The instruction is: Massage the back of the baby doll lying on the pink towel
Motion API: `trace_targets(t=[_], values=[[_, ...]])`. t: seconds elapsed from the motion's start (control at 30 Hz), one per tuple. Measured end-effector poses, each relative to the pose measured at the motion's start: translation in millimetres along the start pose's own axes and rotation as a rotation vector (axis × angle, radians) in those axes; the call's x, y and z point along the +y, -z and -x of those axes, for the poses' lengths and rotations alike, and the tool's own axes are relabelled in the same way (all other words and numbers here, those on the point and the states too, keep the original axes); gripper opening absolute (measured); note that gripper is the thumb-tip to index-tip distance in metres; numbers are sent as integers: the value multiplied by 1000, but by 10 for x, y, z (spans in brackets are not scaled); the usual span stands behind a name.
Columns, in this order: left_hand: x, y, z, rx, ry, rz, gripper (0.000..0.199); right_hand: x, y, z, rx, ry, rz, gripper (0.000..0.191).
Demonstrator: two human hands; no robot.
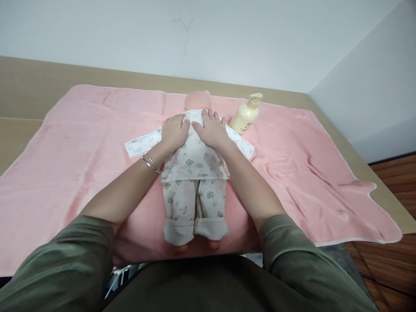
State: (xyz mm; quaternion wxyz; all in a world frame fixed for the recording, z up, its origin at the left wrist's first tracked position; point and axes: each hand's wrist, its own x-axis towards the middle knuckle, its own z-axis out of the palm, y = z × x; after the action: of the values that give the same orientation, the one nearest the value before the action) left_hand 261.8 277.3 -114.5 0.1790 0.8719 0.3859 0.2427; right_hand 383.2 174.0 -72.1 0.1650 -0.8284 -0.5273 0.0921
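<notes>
A baby doll [197, 100] lies face down on a pink towel [97, 125], head toward the wall and feet toward me. It wears a white printed top [195, 162] with the sleeves spread out to both sides, and matching trousers [209, 199] with turned-up cuffs. My left hand [174, 131] rests on the left upper back of the doll, its fingers stretched forward. On the right upper back lies my right hand [212, 129], flat with the fingers somewhat spread. The thumbs point toward each other with a gap between them. The doll's face is hidden.
A cream pump bottle [245, 116] leans to the right on the towel, beside the doll's right sleeve. The towel covers most of a wooden table [325, 113], which stands against a white wall [227, 43]. Brown wooden boards [394, 182] show at the far right.
</notes>
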Motion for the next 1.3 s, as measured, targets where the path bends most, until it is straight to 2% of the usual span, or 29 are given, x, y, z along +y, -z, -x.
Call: trace_targets(t=[0.27, 0.43, 0.53, 0.63, 0.8, 0.87, 0.97, 1.07, 1.23, 1.3], values=[[27, 35, 28, -12, 2, 14, 62, -55, -52, 55, 25, -43, 35, 77], [32, 33, 39, 11, 24, 76, 61, -104, 136, 78, 15, -12, -102, 77], [37, 34, 42, 13, 22, 95, 59, -185, 264, 142, 150, 26, -119, 72], [26, 22, 37, 8, 19, 102, 61, -237, 212, 190, 266, 46, -50, 71], [-5, -5, 27, 38, 30, 114, 61, -250, 9, 202, 91, 85, 34, 57], [-7, -3, 27, 33, 23, 119, 60, -277, 42, 223, 91, 102, 28, 54], [-4, 8, 30, 19, 10, 134, 57, -340, 142, 273, 159, 124, 32, 58], [-8, 4, 27, 19, 0, 137, 56, -367, 141, 297, 199, 122, 61, 62], [-15, -19, 18, 40, 14, 123, 58, -301, 57, 275, 21, 78, 78, 59], [-10, -19, 19, 37, 10, 121, 58, -288, 84, 276, 11, 83, 46, 58]])
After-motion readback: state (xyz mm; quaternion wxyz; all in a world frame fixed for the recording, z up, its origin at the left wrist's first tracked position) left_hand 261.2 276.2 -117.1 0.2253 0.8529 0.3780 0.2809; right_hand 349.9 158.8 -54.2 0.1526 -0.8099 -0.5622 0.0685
